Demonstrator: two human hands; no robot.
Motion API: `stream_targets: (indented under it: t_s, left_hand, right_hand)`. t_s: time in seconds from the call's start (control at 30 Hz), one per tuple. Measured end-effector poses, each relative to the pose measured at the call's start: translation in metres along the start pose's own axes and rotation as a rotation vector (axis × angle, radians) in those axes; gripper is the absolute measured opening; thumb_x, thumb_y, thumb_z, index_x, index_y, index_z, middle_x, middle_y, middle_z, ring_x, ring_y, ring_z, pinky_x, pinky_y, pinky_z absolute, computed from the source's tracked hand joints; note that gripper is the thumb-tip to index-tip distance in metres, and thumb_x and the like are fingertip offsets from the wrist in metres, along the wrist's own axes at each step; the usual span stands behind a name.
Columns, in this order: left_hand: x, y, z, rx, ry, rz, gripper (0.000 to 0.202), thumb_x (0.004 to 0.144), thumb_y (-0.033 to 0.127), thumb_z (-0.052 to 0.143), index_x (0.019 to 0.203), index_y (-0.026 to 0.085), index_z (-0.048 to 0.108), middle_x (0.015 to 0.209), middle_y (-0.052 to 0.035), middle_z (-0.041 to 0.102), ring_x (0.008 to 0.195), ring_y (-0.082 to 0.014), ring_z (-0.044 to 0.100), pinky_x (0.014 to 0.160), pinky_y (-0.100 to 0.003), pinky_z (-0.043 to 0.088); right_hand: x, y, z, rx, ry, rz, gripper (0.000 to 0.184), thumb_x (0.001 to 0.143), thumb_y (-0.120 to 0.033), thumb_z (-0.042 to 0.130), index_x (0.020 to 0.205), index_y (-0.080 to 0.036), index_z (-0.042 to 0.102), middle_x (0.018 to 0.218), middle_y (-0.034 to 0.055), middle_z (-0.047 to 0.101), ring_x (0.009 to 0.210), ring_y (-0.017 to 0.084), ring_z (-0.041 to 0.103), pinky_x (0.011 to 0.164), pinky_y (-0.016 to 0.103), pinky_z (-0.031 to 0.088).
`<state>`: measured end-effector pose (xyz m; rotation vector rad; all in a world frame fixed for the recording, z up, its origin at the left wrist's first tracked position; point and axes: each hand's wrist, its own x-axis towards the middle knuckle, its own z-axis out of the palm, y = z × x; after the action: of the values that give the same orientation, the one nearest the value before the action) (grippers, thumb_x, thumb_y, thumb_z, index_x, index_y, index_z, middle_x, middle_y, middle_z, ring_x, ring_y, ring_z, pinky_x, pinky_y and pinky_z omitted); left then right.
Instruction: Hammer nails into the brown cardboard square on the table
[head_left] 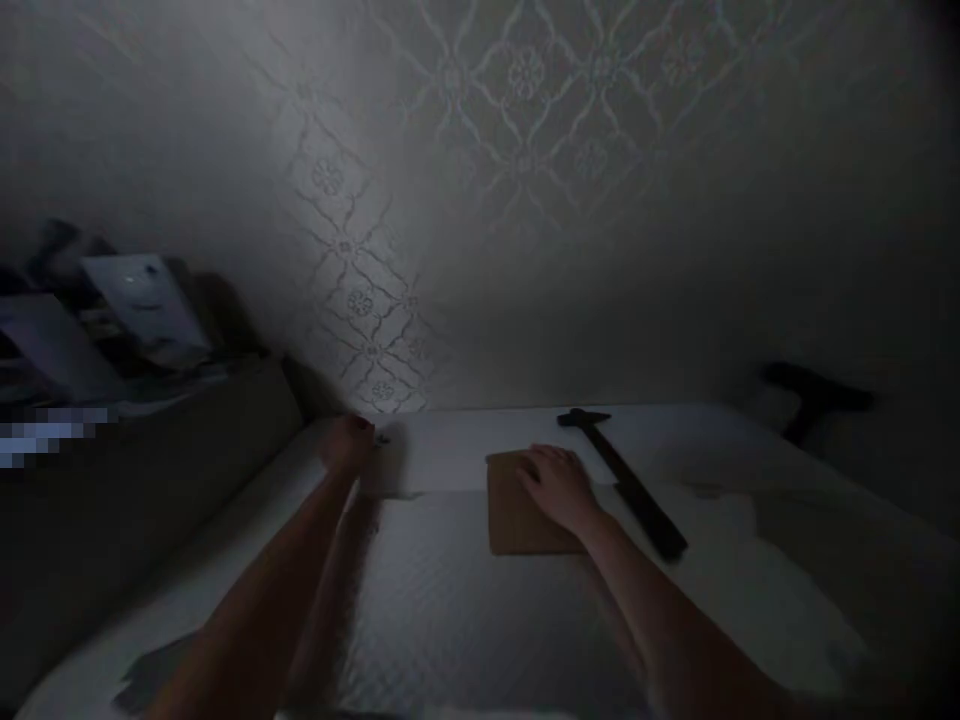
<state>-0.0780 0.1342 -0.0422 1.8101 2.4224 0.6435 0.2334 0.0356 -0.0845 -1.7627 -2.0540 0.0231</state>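
Observation:
My right hand lies on a flat brown board, its fingers stretched over the top and far edge. Just right of it a hammer with a dark handle lies slantwise, head toward the wall. At the far left of the white surface, my left hand has its fingers curled together. Whatever they may hold is too dark and small to make out. Beside its fingertips are a few tiny dark pieces, whose kind I cannot tell.
A bubbly-textured silvery sheet covers the middle of the white tabletop. Patterned wallpaper rises behind. On the left stands a dark cabinet with boxes on it. A dark T-shaped thing is at the right.

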Motion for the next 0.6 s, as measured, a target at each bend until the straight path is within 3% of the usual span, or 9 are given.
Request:
stream_targets:
  t_s: [0.07,0.17,0.33,0.43,0.6]
  left_hand:
    - [-0.009,0.020,-0.002,-0.029,0.038,-0.013,0.027,0.092,0.030,0.051,0.107,0.014,0.066,0.114,-0.0130,0.070,0.107,-0.0292,0.064,0.083,-0.036,0.050]
    - [-0.033,0.059,-0.001,-0.185,0.031,0.164,0.019,0.088,0.028,0.058,0.100,0.017,0.069,0.108,-0.0074,0.073,0.102,-0.0219,0.066,0.086,-0.029,0.049]
    - [-0.096,0.116,0.005,-0.381,-0.198,0.550,0.013,0.080,0.020,0.063,0.089,0.018,0.071,0.090,-0.0038,0.075,0.080,-0.0160,0.067,0.076,-0.024,0.050]
    - [-0.126,0.128,0.011,-0.401,-0.295,0.673,0.017,0.081,0.019,0.058,0.090,0.019,0.073,0.086,-0.0023,0.075,0.078,-0.0153,0.066,0.073,-0.023,0.049]
    - [-0.139,0.116,0.021,-0.296,-0.342,0.594,0.019,0.079,0.017,0.055,0.083,0.017,0.074,0.080,-0.0042,0.074,0.077,-0.0165,0.065,0.071,-0.023,0.046]
  right_hand:
    - [0.000,0.000,0.000,0.008,0.004,-0.002,0.032,0.094,-0.033,0.047,0.115,-0.019,0.068,0.126,0.0116,0.065,0.117,0.024,0.056,0.102,0.039,0.037]
    - [0.000,0.000,0.001,0.025,0.019,-0.006,0.032,0.093,-0.031,0.047,0.113,-0.018,0.068,0.125,0.0116,0.065,0.117,0.025,0.057,0.102,0.039,0.037]
    - [0.004,0.002,0.002,0.061,0.064,0.000,0.030,0.094,-0.023,0.045,0.111,-0.017,0.069,0.117,0.0099,0.070,0.110,0.022,0.061,0.098,0.034,0.040]
    - [0.005,0.002,0.000,0.057,0.122,0.017,0.031,0.093,-0.020,0.044,0.110,-0.016,0.069,0.114,0.0102,0.071,0.106,0.022,0.064,0.096,0.033,0.042]
    - [0.003,0.002,-0.005,0.030,0.252,0.077,0.031,0.092,-0.019,0.045,0.110,-0.015,0.070,0.111,0.0108,0.073,0.103,0.024,0.065,0.097,0.037,0.042]
